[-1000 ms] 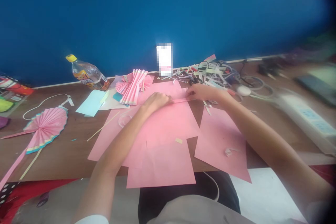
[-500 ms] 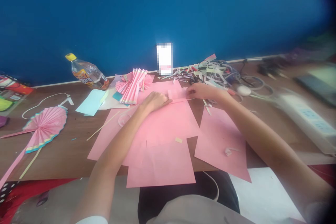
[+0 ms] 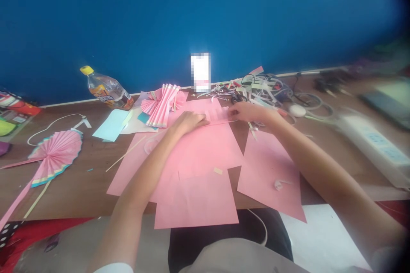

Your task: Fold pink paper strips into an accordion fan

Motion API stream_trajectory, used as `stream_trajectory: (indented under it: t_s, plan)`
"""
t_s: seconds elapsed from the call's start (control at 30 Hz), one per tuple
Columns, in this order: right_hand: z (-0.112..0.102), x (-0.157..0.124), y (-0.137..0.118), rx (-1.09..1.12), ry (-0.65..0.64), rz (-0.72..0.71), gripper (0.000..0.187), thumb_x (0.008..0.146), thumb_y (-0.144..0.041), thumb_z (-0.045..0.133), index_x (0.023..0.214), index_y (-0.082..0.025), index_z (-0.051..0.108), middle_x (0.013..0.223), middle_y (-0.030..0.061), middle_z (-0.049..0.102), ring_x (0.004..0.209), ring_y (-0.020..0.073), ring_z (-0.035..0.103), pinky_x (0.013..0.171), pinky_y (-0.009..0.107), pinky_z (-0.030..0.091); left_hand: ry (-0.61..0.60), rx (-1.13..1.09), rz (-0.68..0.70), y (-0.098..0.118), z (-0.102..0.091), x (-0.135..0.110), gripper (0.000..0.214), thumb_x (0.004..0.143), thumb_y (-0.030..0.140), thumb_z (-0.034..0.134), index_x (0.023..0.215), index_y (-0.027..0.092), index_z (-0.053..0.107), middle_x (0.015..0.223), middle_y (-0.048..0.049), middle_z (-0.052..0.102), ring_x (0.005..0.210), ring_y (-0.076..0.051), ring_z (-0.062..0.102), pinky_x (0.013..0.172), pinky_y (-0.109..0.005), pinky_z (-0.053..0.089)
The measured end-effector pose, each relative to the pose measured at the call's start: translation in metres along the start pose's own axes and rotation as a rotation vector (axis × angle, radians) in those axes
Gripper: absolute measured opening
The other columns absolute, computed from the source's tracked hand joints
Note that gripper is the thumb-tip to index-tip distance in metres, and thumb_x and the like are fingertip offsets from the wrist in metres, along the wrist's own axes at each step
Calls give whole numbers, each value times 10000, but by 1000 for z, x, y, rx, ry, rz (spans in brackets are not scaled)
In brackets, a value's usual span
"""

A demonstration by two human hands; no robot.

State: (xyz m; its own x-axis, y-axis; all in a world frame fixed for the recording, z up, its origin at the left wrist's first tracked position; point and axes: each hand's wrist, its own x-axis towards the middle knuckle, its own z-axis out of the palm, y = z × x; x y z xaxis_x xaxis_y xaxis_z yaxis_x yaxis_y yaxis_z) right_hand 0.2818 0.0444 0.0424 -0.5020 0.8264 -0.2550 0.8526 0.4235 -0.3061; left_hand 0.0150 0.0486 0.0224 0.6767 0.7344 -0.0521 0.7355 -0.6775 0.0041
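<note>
Paper (image 3: 218, 115), pink and seemingly folded, spans the gap between both hands, over larger pink sheets (image 3: 205, 149) towards the back of the worktop (image 3: 92, 196). It looks light, thin and easily creased, best held by its ends. The left hand (image 3: 189, 122) bunches its fingers at one end, grip unclear; the right hand (image 3: 245, 112) seems to pinch the other. Both forearms reach forward, angling inward.

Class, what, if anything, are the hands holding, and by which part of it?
Folded pink paper: the right hand seems to pinch its right end; the left hand is at its left end, but whether gripping or pressing cannot be told.
</note>
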Motion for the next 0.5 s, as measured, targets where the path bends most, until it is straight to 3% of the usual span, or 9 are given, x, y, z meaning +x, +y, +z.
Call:
stream_trajectory:
  t_s: [0.3, 0.5]
  plan:
    - [2, 3, 2, 0, -11, 15, 149, 835, -293, 502, 768, -187, 584, 729, 42, 619, 625, 146, 531, 561, 263, 311, 48, -4, 6, -4, 7, 1, 497, 933, 564, 369, 827, 198, 687, 807, -85, 715, 731, -226, 649, 614, -289, 343]
    - [4, 5, 6, 9, -18, 14, 165, 838, -327, 507, 776, -191, 575, 756, 49, 625, 636, 150, 535, 560, 264, 313, 57, -81, -60, -4, 5, 0, 503, 889, 632, 409, 837, 203, 667, 785, -64, 708, 699, -208, 624, 590, -282, 322]
